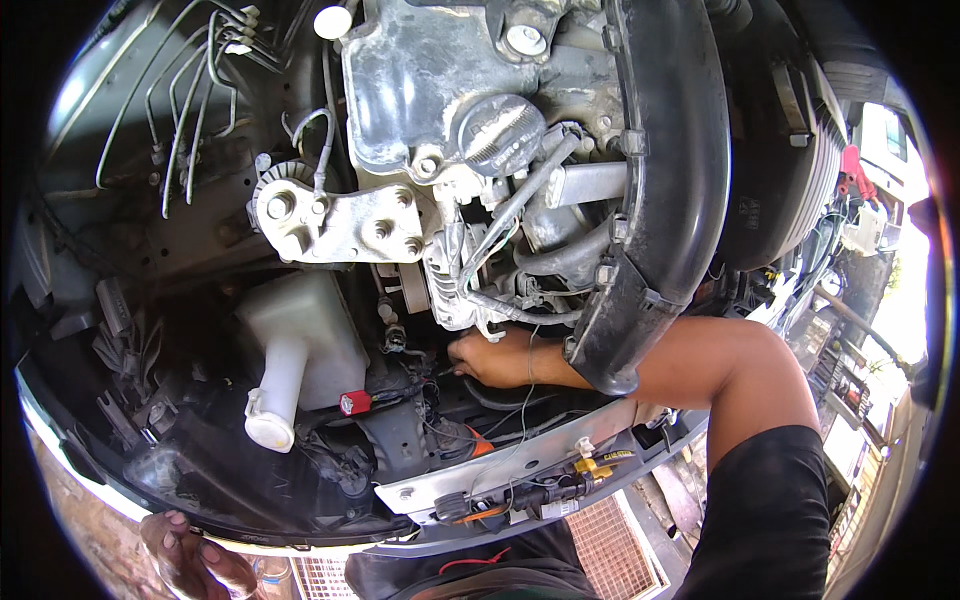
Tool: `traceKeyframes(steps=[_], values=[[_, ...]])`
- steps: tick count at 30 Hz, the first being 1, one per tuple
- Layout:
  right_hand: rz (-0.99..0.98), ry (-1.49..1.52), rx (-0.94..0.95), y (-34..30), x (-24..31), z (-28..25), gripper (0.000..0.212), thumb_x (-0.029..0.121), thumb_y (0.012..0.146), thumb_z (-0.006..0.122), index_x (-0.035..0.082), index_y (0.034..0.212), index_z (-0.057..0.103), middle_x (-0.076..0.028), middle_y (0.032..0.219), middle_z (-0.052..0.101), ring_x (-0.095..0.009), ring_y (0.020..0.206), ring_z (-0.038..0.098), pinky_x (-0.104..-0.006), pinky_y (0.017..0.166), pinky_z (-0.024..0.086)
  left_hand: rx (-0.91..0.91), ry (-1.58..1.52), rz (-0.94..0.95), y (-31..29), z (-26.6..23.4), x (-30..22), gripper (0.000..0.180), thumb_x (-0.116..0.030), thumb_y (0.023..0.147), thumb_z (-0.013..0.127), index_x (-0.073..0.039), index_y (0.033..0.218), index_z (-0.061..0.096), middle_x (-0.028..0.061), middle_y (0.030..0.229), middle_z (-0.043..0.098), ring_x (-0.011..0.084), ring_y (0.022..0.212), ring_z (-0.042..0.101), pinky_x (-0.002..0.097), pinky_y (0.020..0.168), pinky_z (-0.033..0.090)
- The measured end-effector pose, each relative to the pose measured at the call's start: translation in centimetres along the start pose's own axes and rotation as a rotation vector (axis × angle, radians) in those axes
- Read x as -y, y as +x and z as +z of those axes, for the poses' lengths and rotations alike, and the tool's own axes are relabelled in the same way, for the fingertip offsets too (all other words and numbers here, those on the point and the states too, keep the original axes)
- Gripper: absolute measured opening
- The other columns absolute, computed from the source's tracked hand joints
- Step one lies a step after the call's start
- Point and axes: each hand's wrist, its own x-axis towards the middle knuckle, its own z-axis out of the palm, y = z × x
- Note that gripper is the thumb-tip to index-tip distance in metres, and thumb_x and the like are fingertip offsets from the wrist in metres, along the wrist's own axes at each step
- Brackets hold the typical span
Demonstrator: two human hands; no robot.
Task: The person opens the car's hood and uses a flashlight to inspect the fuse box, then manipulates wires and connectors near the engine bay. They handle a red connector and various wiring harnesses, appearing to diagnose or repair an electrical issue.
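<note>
My right hand reaches in from the right, its forearm passing beneath a curved black air duct. Its fingers are closed low in the engine bay, beside thin dark wires and a hose; what they grip is hidden. Just above it hangs a wiring harness on the engine's side. Left of that hand are a red connector and a whitish plastic reservoir with a capped neck. Over the bay's front edge at lower left, my left hand is open, fingers loosely bent and apart, nothing visible in it.
A silver crossbar spans the front, with yellow and black tool-like items beside it. The engine cover with its black filler cap and a metal mount bracket stand behind. A red clamp is at far right.
</note>
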Motion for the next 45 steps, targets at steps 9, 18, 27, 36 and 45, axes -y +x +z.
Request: traceKeyframes(steps=[9, 18, 27, 36, 45], values=[[-0.089, 0.064, 0.078, 0.3, -0.3, 0.5, 0.026, 0.017, 0.105, 0.063, 0.003, 0.125, 0.073, -0.018, 0.098, 0.076, -0.037, 0.101, 0.076, -0.0506, 0.090, 0.057, 0.061, 0.251, 0.029, -0.9, -1.4, 0.6, 0.040, -0.019, 0.112, 0.051, 0.014, 0.134, 0.056, 0.0239, 0.133, 0.066, 0.0380, 0.119, 0.061, 0.0545, 0.104, 0.050], [0.414, 0.805, 0.232, 0.5, 0.1, 0.3, 0.034, 0.021, 0.113, 0.056, 0.002, 0.138, 0.068, -0.014, 0.098, 0.074, -0.025, 0.089, 0.074, -0.0388, 0.074, 0.063, -0.003, 0.245, -0.059, -2.1, -1.3, 0.5, 0.043, -0.021, 0.112, 0.053, 0.018, 0.130, 0.058, 0.0258, 0.134, 0.067, 0.0357, 0.120, 0.064, 0.0523, 0.103, 0.053], [-0.015, 0.132, -0.017, -0.3, 1.0, 0.6, 0.038, 0.027, 0.105, 0.063, 0.008, 0.138, 0.065, -0.025, 0.117, 0.073, -0.044, 0.110, 0.071, -0.0545, 0.095, 0.057, 0.002, 0.117, -0.030, 0.4, 0.0, -1.1, 0.045, -0.019, 0.108, 0.055, 0.008, 0.144, 0.050, 0.0225, 0.132, 0.067, 0.0378, 0.118, 0.060, 0.0536, 0.102, 0.050], [-0.149, 0.126, -0.093, 0.4, 0.0, 2.4, 0.034, 0.017, 0.095, 0.071, 0.023, 0.127, 0.078, -0.008, 0.108, 0.071, -0.034, 0.104, 0.071, -0.0491, 0.087, 0.056, 0.065, 0.035, -0.009, 1.7, 0.3, -2.0, 0.046, -0.018, 0.106, 0.054, -0.001, 0.149, 0.051, 0.0177, 0.130, 0.065, 0.0346, 0.117, 0.056, 0.0522, 0.100, 0.048], [-0.151, 0.071, 0.006, 0.8, 1.2, 0.3, 0.031, 0.021, 0.095, 0.077, 0.011, 0.125, 0.076, -0.016, 0.113, 0.072, -0.038, 0.108, 0.072, -0.0497, 0.095, 0.057, 0.510, -0.308, 0.013, 8.0, 4.0, -9.4, 0.035, -0.008, 0.099, 0.065, -0.005, 0.134, 0.065, 0.0156, 0.115, 0.073, 0.0363, 0.109, 0.066, 0.0496, 0.097, 0.053]])
